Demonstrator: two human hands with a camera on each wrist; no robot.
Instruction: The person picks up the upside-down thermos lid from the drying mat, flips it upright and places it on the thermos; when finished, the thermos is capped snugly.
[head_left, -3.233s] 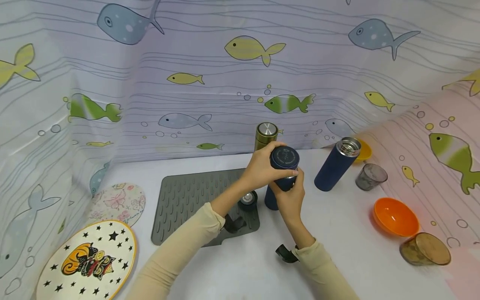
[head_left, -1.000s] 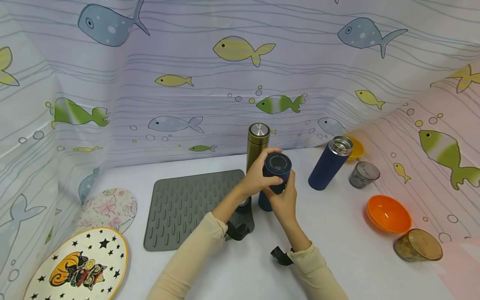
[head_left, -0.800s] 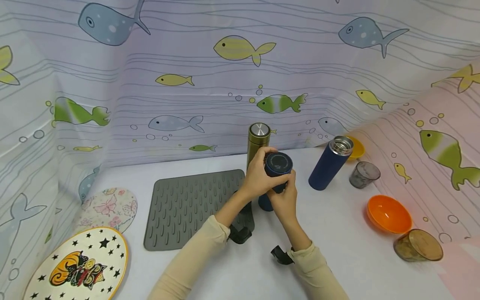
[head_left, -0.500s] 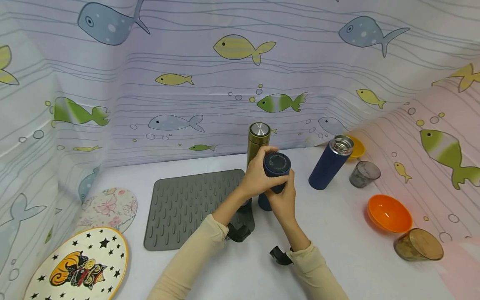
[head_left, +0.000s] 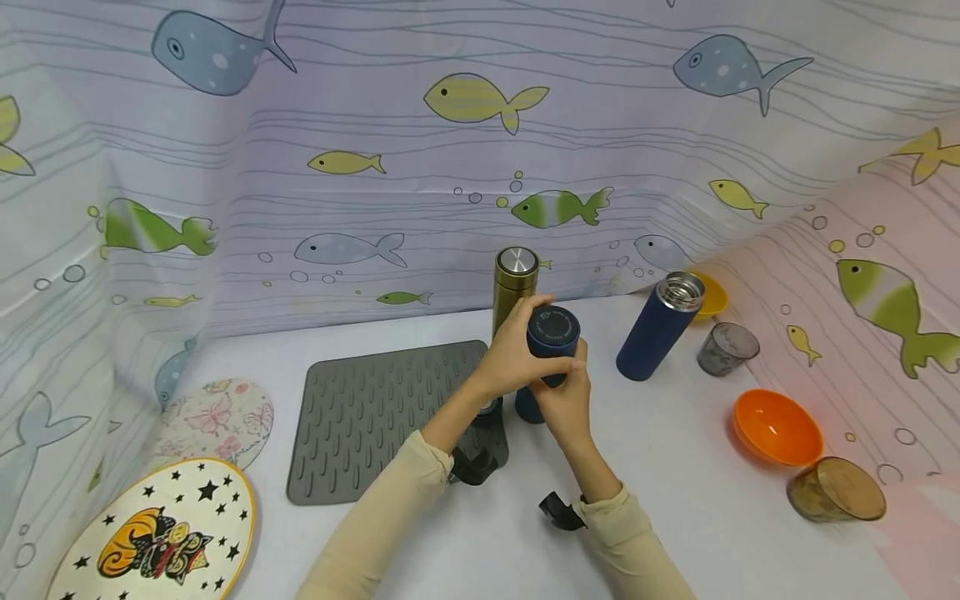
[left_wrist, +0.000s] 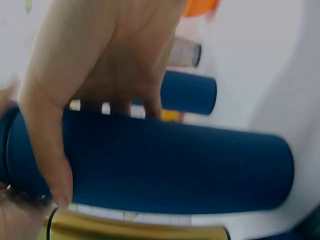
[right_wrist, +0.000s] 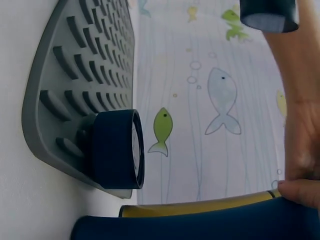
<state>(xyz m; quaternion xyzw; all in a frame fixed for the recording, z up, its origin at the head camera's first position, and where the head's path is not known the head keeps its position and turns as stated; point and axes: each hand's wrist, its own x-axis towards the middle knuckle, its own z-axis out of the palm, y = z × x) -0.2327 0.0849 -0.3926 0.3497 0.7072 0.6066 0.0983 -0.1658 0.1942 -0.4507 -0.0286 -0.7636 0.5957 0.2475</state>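
Note:
Upright at the middle of the table in the head view stands a navy thermos (head_left: 530, 407) with a navy cap (head_left: 553, 327) on top. My left hand (head_left: 510, 358) grips the cap, its thumb across the near side. Just below, my right hand (head_left: 566, 400) holds the upper body of the thermos. The left wrist view shows the long thermos body (left_wrist: 175, 165) with the right hand (left_wrist: 100, 55) wrapped round it near the neck. In the right wrist view the left thumb (right_wrist: 297, 192) presses near the top. The joint between cap and body is mostly hidden by fingers.
Close behind is a gold thermos (head_left: 516, 287). A loose navy lid (right_wrist: 117, 150) sits on the grey drying mat (head_left: 375, 417). Right: an uncapped navy thermos (head_left: 652, 333), yellow bowl (head_left: 712, 296), orange bowl (head_left: 776, 427), two glasses (head_left: 727, 350). Left: two round decorated pieces (head_left: 161, 533).
A silver band showed below the cap 3.2 s ago; none shows now. The cap's print has turned, and the left hand has shifted its hold slightly. The right hand stays round the body.

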